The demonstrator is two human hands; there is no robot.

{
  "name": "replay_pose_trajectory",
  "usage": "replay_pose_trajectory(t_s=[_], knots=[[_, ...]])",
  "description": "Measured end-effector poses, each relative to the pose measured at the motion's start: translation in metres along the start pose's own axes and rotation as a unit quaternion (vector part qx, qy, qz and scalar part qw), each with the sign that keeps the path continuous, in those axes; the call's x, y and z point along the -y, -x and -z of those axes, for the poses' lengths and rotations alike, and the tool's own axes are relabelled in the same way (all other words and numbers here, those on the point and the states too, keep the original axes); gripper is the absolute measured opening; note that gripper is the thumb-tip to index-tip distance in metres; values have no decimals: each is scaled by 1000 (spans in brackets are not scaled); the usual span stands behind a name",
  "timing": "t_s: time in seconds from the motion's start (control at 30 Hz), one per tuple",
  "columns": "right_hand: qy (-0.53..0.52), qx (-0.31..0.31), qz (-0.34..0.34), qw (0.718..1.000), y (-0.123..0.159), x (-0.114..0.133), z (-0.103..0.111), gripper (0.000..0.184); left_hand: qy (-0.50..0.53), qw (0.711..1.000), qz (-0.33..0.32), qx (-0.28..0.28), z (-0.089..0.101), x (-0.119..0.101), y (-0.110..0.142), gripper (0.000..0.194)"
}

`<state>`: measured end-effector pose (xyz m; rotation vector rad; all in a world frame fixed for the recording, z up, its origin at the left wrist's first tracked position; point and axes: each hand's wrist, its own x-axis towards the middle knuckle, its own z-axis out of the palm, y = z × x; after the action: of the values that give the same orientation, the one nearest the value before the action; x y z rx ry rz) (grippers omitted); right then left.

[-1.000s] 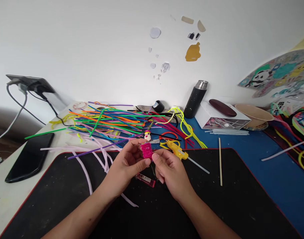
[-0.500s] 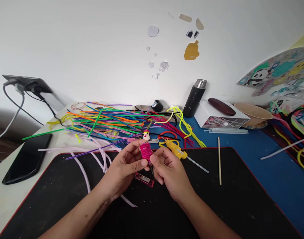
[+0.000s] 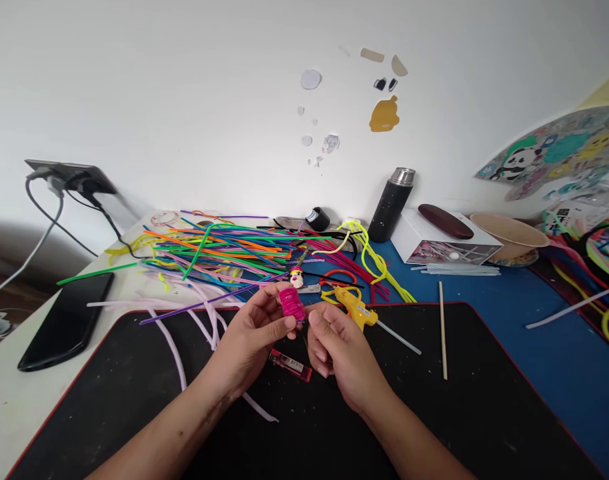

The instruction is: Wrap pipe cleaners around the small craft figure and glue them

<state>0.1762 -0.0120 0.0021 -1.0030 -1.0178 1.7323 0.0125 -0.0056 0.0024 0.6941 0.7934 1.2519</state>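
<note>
My left hand (image 3: 254, 327) pinches a magenta coil of wound fuzzy pipe cleaner (image 3: 291, 304) between thumb and fingers, above the black mat. Just to the right of the coil, my right hand (image 3: 337, 340) is closed, its thumb against the curled index finger. Whether anything thin lies in that pinch cannot be made out. Directly behind the coil is a small white figure head (image 3: 297, 277) with a red and yellow top. Below the hands, a red lighter (image 3: 290, 365) lies on the mat. A yellow glue gun (image 3: 355, 305) with a clear glue stick rests beyond my right hand.
Many coloured pipe cleaners (image 3: 224, 243) are heaped at the back left. A black phone (image 3: 67, 323) lies at the left. Behind stand a black flask (image 3: 392, 205), a white box (image 3: 444, 240) and a beige bowl (image 3: 509, 230). A wooden stick (image 3: 443, 330) lies on the right.
My right hand has come off the magenta coil and moved slightly right. The coil stays in my left hand, tilted a little differently. The whole view has shifted slightly.
</note>
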Motion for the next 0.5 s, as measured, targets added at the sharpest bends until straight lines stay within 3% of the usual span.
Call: replay_pose_trajectory(t_s=[0.5], knots=[[-33,-8,-9,999,-1,-3,0,46,5,1000,9,0,2,2,1,47]])
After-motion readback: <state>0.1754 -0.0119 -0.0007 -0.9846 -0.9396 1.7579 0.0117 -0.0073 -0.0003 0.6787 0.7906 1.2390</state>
